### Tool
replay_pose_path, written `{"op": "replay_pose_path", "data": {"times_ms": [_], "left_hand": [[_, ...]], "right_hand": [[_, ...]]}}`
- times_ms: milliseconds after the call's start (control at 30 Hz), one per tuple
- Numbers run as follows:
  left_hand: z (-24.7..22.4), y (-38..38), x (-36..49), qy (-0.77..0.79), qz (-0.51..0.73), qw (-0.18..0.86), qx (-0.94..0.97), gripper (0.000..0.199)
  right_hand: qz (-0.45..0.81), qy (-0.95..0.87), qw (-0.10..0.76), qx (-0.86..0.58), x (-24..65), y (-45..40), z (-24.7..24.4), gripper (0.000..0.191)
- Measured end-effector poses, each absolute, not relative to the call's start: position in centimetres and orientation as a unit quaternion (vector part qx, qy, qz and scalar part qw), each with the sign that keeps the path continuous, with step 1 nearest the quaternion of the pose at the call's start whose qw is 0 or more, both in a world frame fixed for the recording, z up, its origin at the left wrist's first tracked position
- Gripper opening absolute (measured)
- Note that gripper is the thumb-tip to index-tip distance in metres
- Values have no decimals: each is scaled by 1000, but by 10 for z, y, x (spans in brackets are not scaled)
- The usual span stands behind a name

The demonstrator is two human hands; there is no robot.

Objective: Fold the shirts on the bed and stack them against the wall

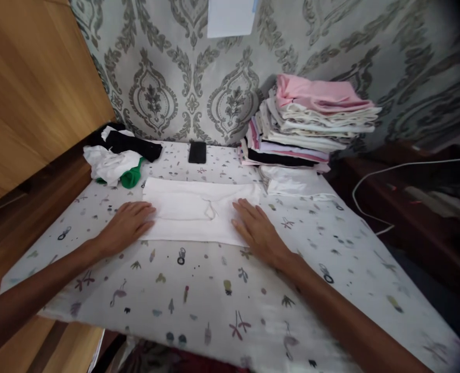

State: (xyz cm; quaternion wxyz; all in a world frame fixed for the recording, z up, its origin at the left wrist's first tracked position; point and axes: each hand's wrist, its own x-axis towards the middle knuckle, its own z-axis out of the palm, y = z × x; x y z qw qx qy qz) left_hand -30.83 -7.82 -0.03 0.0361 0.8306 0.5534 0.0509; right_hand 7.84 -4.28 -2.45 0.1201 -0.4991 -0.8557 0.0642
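Note:
A white folded garment [186,230] lies flat as a long rectangle on the patterned cloth, with a thin drawstring or cord [210,210] showing near its middle. At its left end rests my left hand [130,224], fingers stretched out and touching the edge. My right hand [259,230] lies flat over the right end, fingers spread. Neither hand grips anything. What kind of garment it is cannot be made out in its folded state.
A tall stack of folded clothes [303,132] stands at the back right, with a white folded piece [292,181] before it. Crumpled clothes [115,163] lie back left near a wooden cabinet [39,77]. A black phone [197,152] lies by the wall. A white cable [358,191] hangs right.

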Motion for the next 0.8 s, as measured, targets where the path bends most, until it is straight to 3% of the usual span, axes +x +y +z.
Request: {"op": "replay_pose_path", "data": {"times_ms": [133, 300, 533, 633, 800], "left_hand": [[2, -83, -312, 557, 58, 44, 828, 48], [-5, -81, -302, 560, 93, -30, 823, 50], [19, -33, -155, 449, 175, 153, 863, 60], [6, -10, -109, 433, 171, 171, 868, 66], [-27, 5, -94, 462, 110, 186, 860, 70]], "right_hand": [[45, -849, 120, -513, 84, -45, -22, 57], [59, -837, 98, -535, 82, -50, -22, 53], [81, -787, 222, -570, 89, -46, -21, 48], [125, -720, 278, -624, 115, -37, -21, 45], [184, -652, 222, -701, 137, -26, -14, 35]]}}
